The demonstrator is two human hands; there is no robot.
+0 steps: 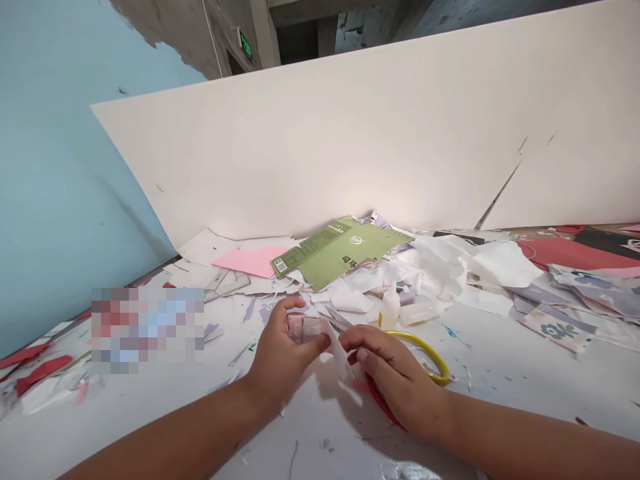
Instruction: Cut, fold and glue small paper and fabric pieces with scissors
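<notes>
My left hand (283, 347) is closed around a small folded piece of pale pinkish paper (313, 327), thumb in front and fingers behind. From that piece a thin whitish strip hangs down to the right. At its edge my right hand (387, 370) has its fingers curled in a pinch on the strip; the exact contact is partly hidden. Scissors with one yellow and one red handle (437, 357) lie on the table beneath my right hand, which covers part of them. Just beyond stands a small white glue bottle (390, 308).
A green printed cardboard sheet (345, 250) and pink paper (245, 260) lie at the back against a white panel (375, 147). Crumpled white paper (445, 260), red sheets (580, 257) and patterned scraps (560, 327) spread to the right. Red scraps (45, 375) lie left, beside a blurred patch.
</notes>
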